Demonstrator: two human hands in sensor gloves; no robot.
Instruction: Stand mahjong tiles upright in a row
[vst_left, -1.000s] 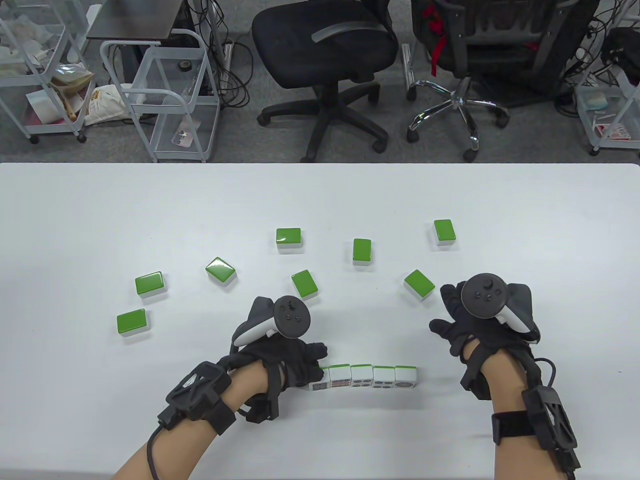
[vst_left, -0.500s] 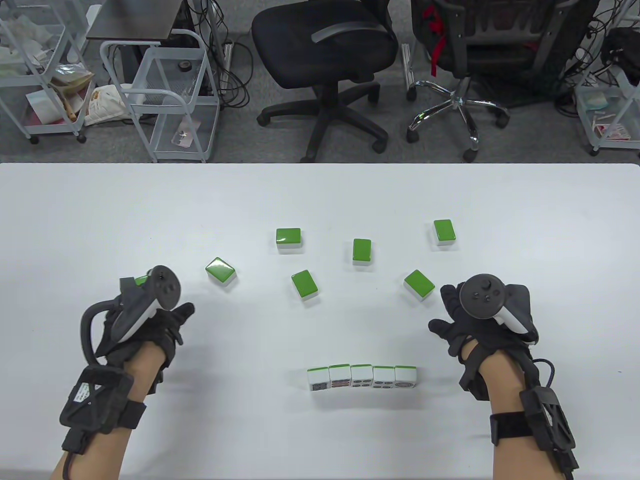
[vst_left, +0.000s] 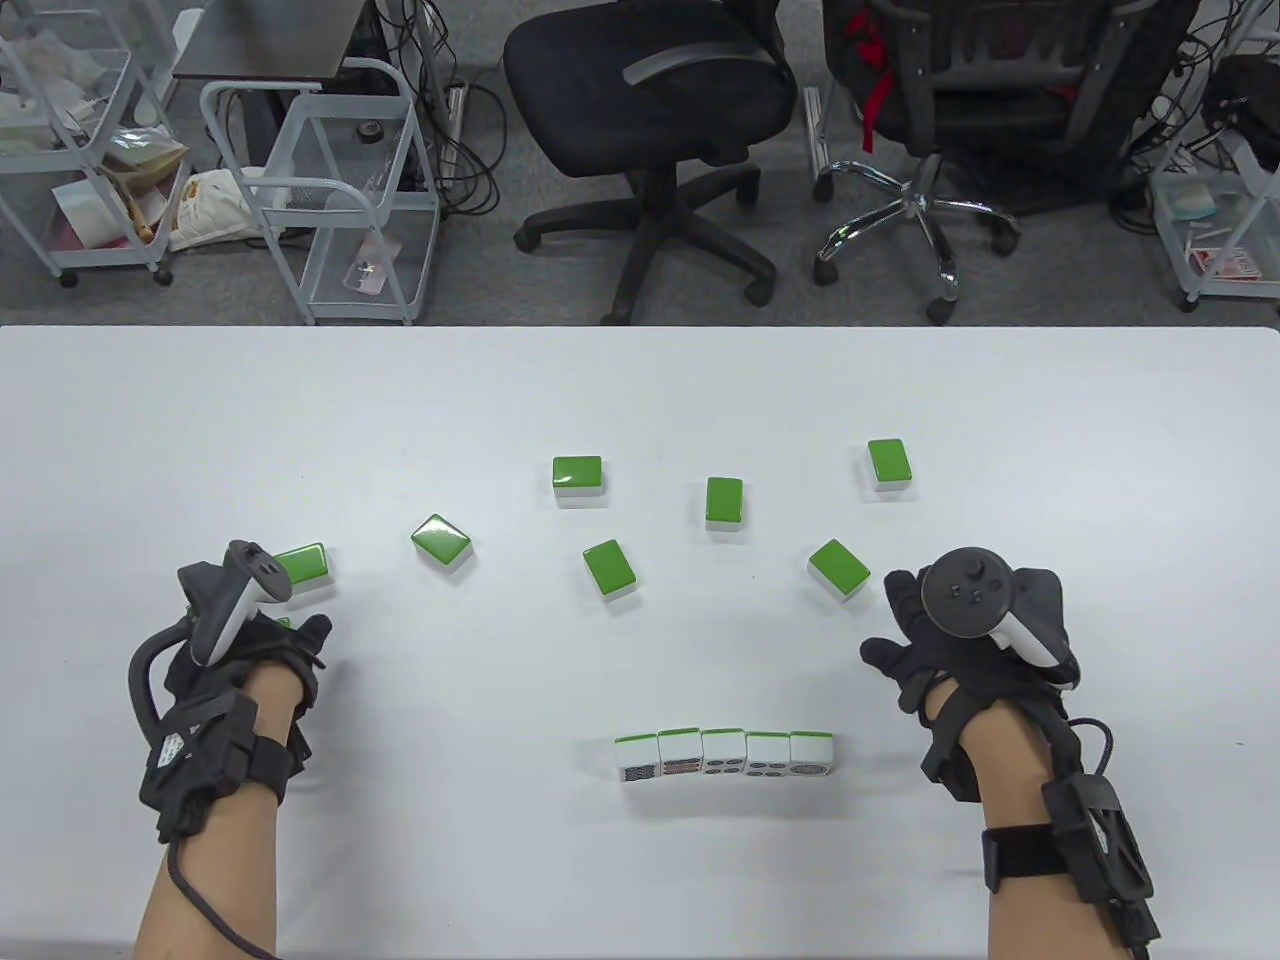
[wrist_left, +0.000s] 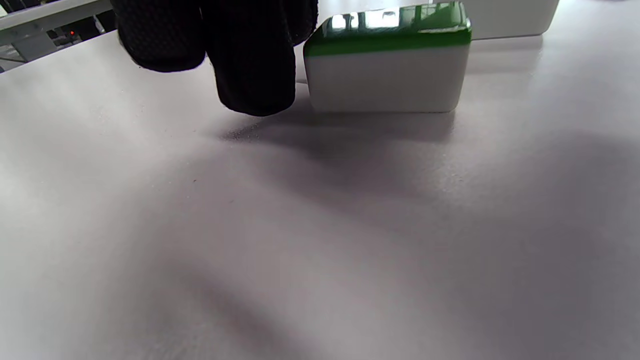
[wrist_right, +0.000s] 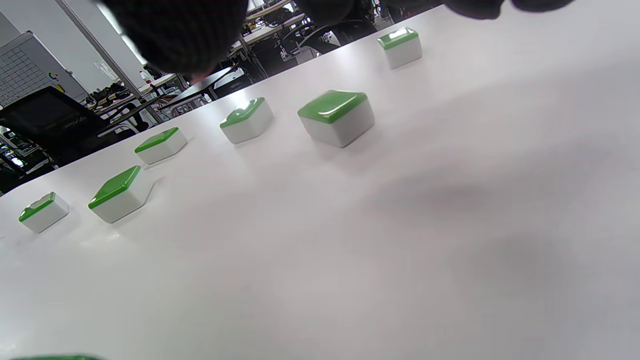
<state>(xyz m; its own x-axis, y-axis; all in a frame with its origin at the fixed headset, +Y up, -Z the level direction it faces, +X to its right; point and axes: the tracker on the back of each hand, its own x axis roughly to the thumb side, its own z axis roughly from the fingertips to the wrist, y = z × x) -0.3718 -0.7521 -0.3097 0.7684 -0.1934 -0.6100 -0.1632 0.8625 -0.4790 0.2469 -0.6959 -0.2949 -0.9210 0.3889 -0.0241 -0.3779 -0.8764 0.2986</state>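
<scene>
A row of several upright mahjong tiles (vst_left: 725, 755) stands near the table's front edge, faces toward me. Several green-backed tiles lie flat farther back. My left hand (vst_left: 298, 640) is at the far left, lowered over a flat tile (vst_left: 283, 623) that is almost hidden under it. In the left wrist view its fingers (wrist_left: 250, 55) hang right beside that tile (wrist_left: 387, 65), which still lies flat on the table. My right hand (vst_left: 885, 615) rests open and empty on the table, just right of a flat tile (vst_left: 838, 570), which also shows in the right wrist view (wrist_right: 337, 117).
Other flat tiles lie at the left (vst_left: 300, 567), left of centre (vst_left: 441, 541), centre (vst_left: 610, 569), back centre (vst_left: 578, 474) (vst_left: 724, 501) and back right (vst_left: 889, 464). Office chairs (vst_left: 650, 90) and wire carts (vst_left: 330, 190) stand beyond the table's far edge.
My left hand left the left end of the row, swung far left and came down over the front-left flat tile. The right hand has stayed put.
</scene>
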